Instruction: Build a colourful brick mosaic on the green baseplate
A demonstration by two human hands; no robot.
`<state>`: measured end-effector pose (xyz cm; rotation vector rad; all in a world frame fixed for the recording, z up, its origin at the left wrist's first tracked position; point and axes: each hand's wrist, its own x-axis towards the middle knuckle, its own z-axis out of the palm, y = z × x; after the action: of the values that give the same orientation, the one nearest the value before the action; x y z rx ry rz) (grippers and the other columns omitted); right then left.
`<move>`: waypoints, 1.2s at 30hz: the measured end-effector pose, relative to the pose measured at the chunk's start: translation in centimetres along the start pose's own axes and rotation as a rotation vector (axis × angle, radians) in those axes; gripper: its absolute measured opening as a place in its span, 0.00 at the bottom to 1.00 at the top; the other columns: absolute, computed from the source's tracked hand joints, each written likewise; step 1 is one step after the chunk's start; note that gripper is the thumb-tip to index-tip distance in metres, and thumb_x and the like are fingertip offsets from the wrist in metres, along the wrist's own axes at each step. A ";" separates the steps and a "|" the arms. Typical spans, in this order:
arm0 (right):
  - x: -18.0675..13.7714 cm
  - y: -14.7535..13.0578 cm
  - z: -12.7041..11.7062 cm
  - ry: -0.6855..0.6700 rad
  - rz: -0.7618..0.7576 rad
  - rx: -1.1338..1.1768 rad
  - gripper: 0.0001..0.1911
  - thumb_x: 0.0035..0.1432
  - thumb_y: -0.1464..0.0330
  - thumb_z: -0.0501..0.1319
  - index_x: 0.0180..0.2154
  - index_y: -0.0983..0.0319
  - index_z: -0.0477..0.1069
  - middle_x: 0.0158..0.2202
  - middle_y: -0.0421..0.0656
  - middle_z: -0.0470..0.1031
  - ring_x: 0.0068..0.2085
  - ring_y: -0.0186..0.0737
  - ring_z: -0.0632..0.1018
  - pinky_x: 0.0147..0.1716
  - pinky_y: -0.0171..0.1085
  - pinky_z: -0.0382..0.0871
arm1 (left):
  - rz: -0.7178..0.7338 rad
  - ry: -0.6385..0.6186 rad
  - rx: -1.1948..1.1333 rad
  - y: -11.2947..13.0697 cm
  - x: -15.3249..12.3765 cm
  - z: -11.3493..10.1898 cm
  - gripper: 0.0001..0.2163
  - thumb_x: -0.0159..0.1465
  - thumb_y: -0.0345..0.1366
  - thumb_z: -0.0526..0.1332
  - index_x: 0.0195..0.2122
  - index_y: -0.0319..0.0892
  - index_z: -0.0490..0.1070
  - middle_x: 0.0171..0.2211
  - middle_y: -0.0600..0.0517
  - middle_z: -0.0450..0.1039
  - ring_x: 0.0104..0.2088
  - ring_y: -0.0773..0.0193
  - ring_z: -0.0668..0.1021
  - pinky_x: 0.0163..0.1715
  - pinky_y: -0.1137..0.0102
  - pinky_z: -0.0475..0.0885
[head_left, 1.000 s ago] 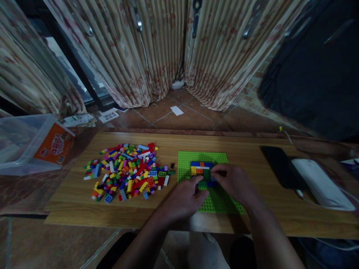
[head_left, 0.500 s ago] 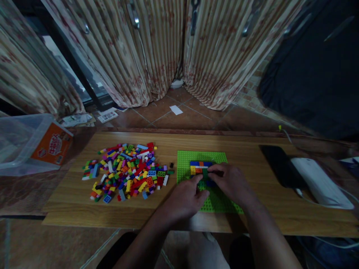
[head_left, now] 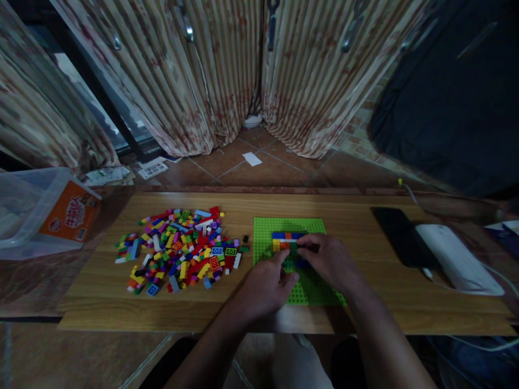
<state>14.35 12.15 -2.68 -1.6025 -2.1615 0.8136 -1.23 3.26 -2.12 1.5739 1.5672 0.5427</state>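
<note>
A bright green baseplate lies on the wooden table, carrying a low row of blue, orange, white and yellow bricks. My left hand rests over the plate's lower left part. Its index fingertip touches the front of the brick row, and its thumb is held apart. With its fingertips pinched at the row's right end, my right hand grips a dark green brick. A dark blue brick shows just below those fingers. My hands hide part of the build.
A wide pile of loose coloured bricks covers the table's left side. At the right lie a black phone and a white power bank with a cable. A clear plastic bin with an orange label stands at the left.
The whole view has shifted slightly. Both hands stay at the brick row, with only a small movement of the fingers around the dark green brick.
</note>
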 end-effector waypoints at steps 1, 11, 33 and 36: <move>0.0 -0.1 0.0 -0.001 0.008 0.006 0.09 0.50 0.69 0.62 0.36 0.59 0.78 0.30 0.42 0.79 0.31 0.40 0.77 0.34 0.39 0.68 | -0.002 0.009 0.013 0.0 0.0 0.1 0.28 0.65 0.41 0.53 0.65 0.37 0.56 0.27 0.51 0.76 0.30 0.60 0.77 0.33 0.67 0.70; 0.3 -0.5 -0.5 -0.040 0.053 0.065 0.05 0.49 0.72 0.64 0.32 0.62 0.76 0.27 0.41 0.77 0.30 0.38 0.77 0.33 0.37 0.67 | 0.018 0.020 0.313 1.1 -0.2 0.8 0.23 0.67 0.40 0.51 0.63 0.41 0.60 0.38 0.44 0.79 0.38 0.53 0.80 0.39 0.61 0.73; 1.1 1.0 -0.1 -0.083 -0.022 0.198 0.07 0.48 0.66 0.63 0.30 0.61 0.76 0.25 0.39 0.76 0.28 0.36 0.75 0.29 0.35 0.66 | -0.045 -0.010 0.581 2.6 0.3 1.7 0.23 0.67 0.35 0.48 0.63 0.36 0.58 0.37 0.39 0.79 0.36 0.49 0.82 0.35 0.59 0.76; 1.3 0.9 -0.2 -0.066 -0.029 0.214 0.08 0.51 0.65 0.61 0.30 0.61 0.77 0.27 0.40 0.78 0.28 0.36 0.75 0.29 0.36 0.65 | -0.031 -0.003 0.581 2.5 0.3 1.7 0.23 0.67 0.35 0.48 0.63 0.36 0.58 0.36 0.39 0.79 0.36 0.48 0.82 0.34 0.58 0.76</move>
<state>14.76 13.60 -3.18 -1.4542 -2.0568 1.0629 1.70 3.38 -1.17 1.9600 1.8467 0.0576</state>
